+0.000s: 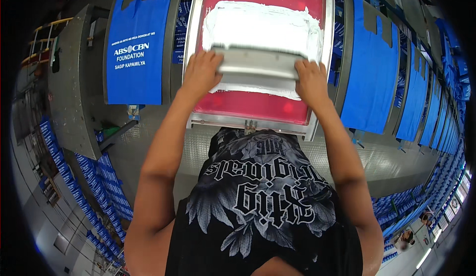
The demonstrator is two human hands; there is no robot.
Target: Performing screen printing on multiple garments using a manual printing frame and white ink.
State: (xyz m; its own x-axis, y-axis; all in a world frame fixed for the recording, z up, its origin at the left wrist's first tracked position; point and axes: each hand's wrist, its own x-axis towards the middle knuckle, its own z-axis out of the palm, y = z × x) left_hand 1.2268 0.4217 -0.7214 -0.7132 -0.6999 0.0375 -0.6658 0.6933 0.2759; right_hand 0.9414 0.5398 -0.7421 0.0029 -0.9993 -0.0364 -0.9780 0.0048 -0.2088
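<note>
Both hands grip one squeegee (259, 63), a wide grey blade lying crosswise on a screen (263, 102). The left hand (201, 72) holds the squeegee's left end, fingers close together and curled over its top edge, the thumb side toward the middle. The right hand (311, 80) clamps the right end the same way, fingers together and bent over the handle. The squeegee sits at the near edge of a broad patch of white ink (263, 25) that covers the middle of the screen; a thin streak of white shows just below the blade too.

The screen's mesh is red, set in a metal frame (191, 53), and it lies flat on a long grey table (148, 142) straight ahead of the person. Just left of the frame lies a blue bag (135, 43) with white print, spread flat with its handles pointing away. To the right, more blue bags (369, 72) lie side by side in a row that runs off toward the far edge of the picture. Stacks of blue bags (106, 182) sit lower down on the left, beside the table. The person's black printed shirt (258, 196) fills the lower middle.
</note>
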